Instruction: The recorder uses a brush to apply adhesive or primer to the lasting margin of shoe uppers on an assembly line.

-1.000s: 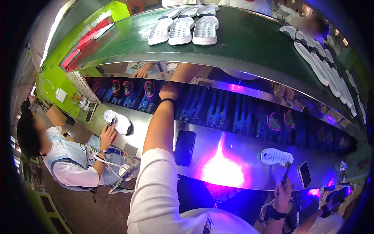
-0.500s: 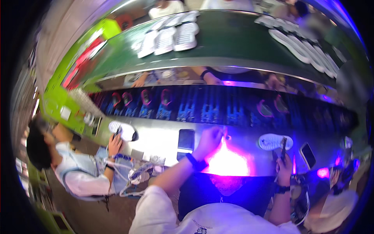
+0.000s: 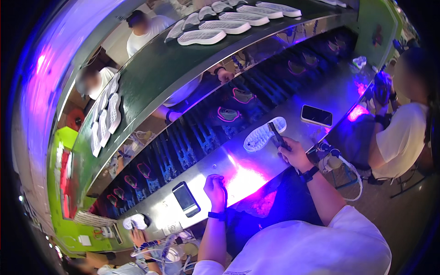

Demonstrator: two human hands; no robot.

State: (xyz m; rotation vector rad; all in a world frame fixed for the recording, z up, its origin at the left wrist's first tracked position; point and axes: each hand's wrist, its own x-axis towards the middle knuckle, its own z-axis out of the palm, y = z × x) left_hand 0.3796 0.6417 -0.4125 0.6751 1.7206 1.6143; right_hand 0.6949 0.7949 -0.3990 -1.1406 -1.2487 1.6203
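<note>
My right hand (image 3: 293, 155) is closed round a slim black hand tool (image 3: 278, 136); its exact kind is not clear. The tool's tip reaches over a white shoe sole (image 3: 257, 139) lying on the metal bench. Close to the bench's near edge is my left hand (image 3: 214, 189), its fingers curled in; whether anything sits inside them is hidden. A bright white and pink patch of light (image 3: 245, 181) falls between my two hands.
A phone (image 3: 185, 199) lies left of my left hand, another phone (image 3: 316, 115) right of the sole. Beyond the bench runs a dark conveyor (image 3: 183, 146) with shoe parts, then a green belt (image 3: 151, 78) bearing white soles. Co-workers sit at both sides and opposite.
My view has swung and tilted to the right. My left hand has drawn back from over the bench toward its near edge. The tool stays in my right hand at the sole.
</note>
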